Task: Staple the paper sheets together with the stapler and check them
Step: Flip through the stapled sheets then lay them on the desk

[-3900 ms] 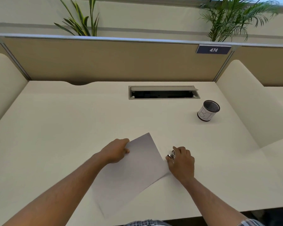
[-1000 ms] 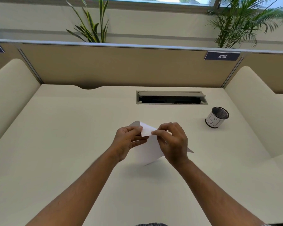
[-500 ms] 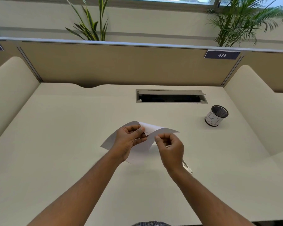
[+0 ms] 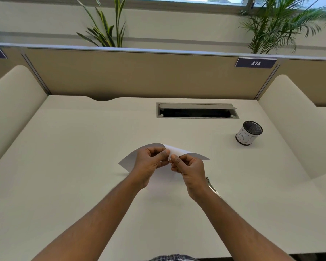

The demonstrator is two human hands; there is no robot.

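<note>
I hold the white paper sheets (image 4: 129, 160) lifted above the middle of the desk, and they curl over near the top. My left hand (image 4: 149, 162) pinches them at a corner between thumb and forefinger. My right hand (image 4: 189, 167) pinches the same corner from the right, fingertips almost meeting the left thumb. The metal stapler (image 4: 213, 188) lies on the desk just right of my right wrist, mostly hidden behind the wrist.
A mesh pen cup (image 4: 248, 133) wrapped in white paper stands at the back right. An open cable hatch (image 4: 197, 110) is set into the desk (image 4: 64, 166) at the back. Padded dividers rise on both sides, and a partition closes off the back.
Earlier the sheets lay flat with my right hand on the stapler. Both hands then lifted the sheets. In the last second my right hand came back to the corner and the sheets bent over more.
</note>
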